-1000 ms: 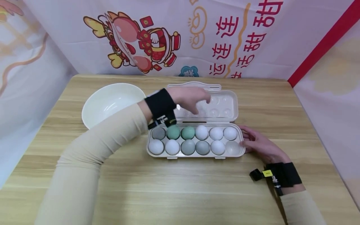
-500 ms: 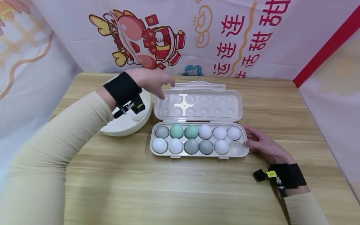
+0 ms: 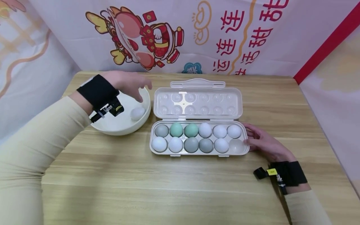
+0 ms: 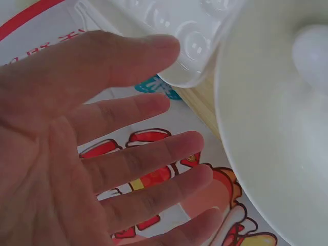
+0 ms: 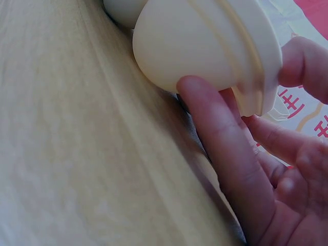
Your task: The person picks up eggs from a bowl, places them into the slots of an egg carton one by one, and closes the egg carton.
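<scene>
My left hand (image 3: 125,83) hovers over the right part of a white bowl (image 3: 123,127), its fingers spread and holding nothing. Inside the bowl, against its right side, lies one white egg (image 3: 137,113). In the left wrist view the palm and loose fingers appear beside the bowl's rim (image 4: 221,102). My right hand (image 3: 263,143) grips the right end of a clear-lidded egg box (image 3: 237,147); the right wrist view shows fingers under its cup (image 5: 189,51) and the thumb at the rim. White eggs (image 3: 220,145), grey eggs (image 3: 191,145) and green eggs (image 3: 176,130) fill all cups but the front right one.
The hinged lid (image 3: 197,104) lies folded back behind the box. All of this stands on a wooden table (image 3: 168,187). A printed cloth (image 3: 197,37) hangs along the table's back edge, with cloth at both sides too.
My left hand has swung left from above the lid to above the bowl. The egg in the bowl has come into view. My right hand stays at the box's end.
</scene>
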A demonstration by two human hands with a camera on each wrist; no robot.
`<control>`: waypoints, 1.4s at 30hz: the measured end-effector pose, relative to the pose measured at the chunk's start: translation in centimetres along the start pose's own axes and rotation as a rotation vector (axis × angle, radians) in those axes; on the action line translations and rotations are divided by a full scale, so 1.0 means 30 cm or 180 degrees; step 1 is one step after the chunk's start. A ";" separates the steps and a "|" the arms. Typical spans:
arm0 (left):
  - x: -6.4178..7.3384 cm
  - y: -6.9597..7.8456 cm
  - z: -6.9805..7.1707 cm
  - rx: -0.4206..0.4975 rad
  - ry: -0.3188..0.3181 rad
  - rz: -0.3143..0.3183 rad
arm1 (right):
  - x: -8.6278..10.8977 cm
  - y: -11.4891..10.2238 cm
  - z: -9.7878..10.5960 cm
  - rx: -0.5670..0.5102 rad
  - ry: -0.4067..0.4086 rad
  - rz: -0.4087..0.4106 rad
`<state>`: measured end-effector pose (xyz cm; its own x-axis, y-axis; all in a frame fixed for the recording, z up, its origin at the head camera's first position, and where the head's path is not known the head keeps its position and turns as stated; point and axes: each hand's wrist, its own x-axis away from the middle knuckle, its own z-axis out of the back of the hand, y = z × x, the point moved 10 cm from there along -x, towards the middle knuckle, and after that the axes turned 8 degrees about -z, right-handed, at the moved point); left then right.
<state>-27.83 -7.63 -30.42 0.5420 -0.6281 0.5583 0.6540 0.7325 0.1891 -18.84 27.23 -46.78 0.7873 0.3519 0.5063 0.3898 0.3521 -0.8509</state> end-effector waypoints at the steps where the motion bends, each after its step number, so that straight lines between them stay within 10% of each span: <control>1: 0.003 -0.008 -0.007 0.0012 0.0003 0.0013 | 0.001 0.000 0.002 0.0003 0.0001 0.0001; 22: -0.047 -0.181 -0.260 0.0447 -0.0261 0.0234 | -0.004 0.013 0.011 -0.0067 0.0047 -0.0068; 42: -0.098 -0.175 -0.249 0.0474 -0.0237 0.0054 | -0.004 -0.002 0.009 -0.0080 0.0008 0.0036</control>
<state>-28.91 -11.61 -39.10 0.5080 -0.5982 0.6198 0.5566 0.7771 0.2938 -19.10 27.41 -46.74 0.7930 0.3535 0.4962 0.3928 0.3261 -0.8599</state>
